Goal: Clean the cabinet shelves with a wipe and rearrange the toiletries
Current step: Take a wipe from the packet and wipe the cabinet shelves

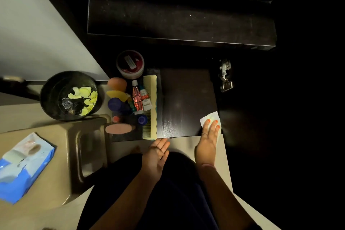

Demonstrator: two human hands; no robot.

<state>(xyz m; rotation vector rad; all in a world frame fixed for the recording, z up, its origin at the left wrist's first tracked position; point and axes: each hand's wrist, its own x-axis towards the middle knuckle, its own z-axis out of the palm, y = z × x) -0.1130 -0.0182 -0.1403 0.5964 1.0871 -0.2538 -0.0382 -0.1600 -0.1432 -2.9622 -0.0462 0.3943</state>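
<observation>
Blue plastic wipe pack (22, 166) nearest, well left of dark wooden shelf (186, 102). Left hand (155, 157) just before shelf front edge, fingers straight, holding nothing. Right hand (208, 140) flat, fingers straight, pressing white wipe (210, 117) on shelf right front corner. Yellow plastic comb (150, 106) and toiletries (138, 97) crowd shelf left side. Black round bin (71, 95) left of shelf.
</observation>
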